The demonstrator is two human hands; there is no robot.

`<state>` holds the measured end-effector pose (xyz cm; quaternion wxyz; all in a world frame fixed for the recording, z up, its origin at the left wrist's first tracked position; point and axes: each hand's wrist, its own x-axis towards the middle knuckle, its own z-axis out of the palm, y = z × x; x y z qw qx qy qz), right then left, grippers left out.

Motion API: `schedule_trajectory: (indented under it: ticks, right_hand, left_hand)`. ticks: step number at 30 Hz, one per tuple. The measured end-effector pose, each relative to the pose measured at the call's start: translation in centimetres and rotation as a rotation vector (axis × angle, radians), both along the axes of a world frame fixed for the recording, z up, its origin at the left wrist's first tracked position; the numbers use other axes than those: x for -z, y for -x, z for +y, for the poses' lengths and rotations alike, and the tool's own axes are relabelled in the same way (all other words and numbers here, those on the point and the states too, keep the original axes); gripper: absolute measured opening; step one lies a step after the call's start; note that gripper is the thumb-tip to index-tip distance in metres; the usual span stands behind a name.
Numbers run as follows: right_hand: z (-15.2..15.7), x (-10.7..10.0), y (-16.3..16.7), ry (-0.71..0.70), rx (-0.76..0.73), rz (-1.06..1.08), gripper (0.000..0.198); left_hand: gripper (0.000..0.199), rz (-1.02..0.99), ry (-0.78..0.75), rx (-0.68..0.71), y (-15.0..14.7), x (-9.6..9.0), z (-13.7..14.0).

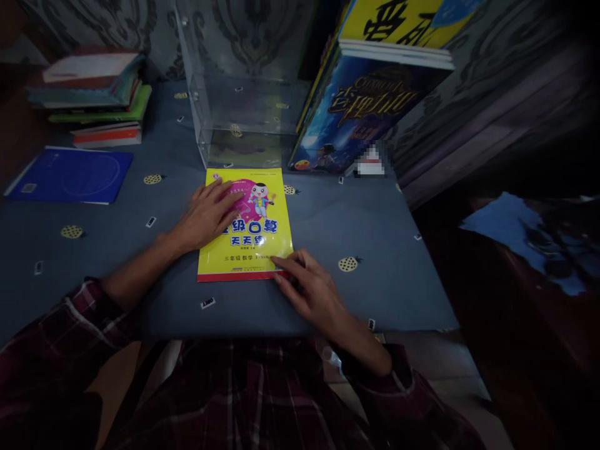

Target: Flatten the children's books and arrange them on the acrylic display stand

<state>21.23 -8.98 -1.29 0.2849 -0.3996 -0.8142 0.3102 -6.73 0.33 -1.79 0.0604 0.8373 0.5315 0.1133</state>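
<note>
A yellow workbook [244, 250] with a red bottom strip, a cartoon figure and Chinese lettering lies closed on the cloth-covered table. My left hand [206, 215] rests flat over the upper left of its cover, fingers stretched out and holding nothing. At the lower right corner of the workbook is my right hand [312, 284]. Its index finger lies on the cover and its thumb is at the bottom edge, gripping the corner, while the other fingers curl underneath and are partly hidden.
Behind the workbook stands a clear plastic book rack [244, 103], with upright books [356, 112] leaning at its right. A stack of books [94, 100] sits at the back left, near a flat blue book [70, 175]. The table's right edge drops off beside a light blue cloth [504, 225].
</note>
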Motion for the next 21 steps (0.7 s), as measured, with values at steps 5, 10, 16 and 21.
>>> schedule_trajectory:
  ticks: [5,10,16,21]
  right_hand:
    - [2.3,-0.8,-0.2,0.089,-0.040,-0.009,0.032]
    - [5.4,-0.6,-0.5,0.091,-0.045,-0.013,0.034]
    - [8.4,0.2,-0.4,0.127,0.044,0.048,0.034]
    - [9.7,0.6,0.0,0.095,0.071,0.051,0.034]
  left_hand:
    - [0.051,0.030,-0.032,-0.006,-0.2,-0.4,-0.2]
    - [0.050,0.009,-0.028,0.085,-0.6,-0.8,-0.4]
    - [0.063,0.034,0.033,0.240,-2.2,-0.7,-1.6]
    - [0.060,0.081,0.019,0.267,-3.0,-1.7,-1.5]
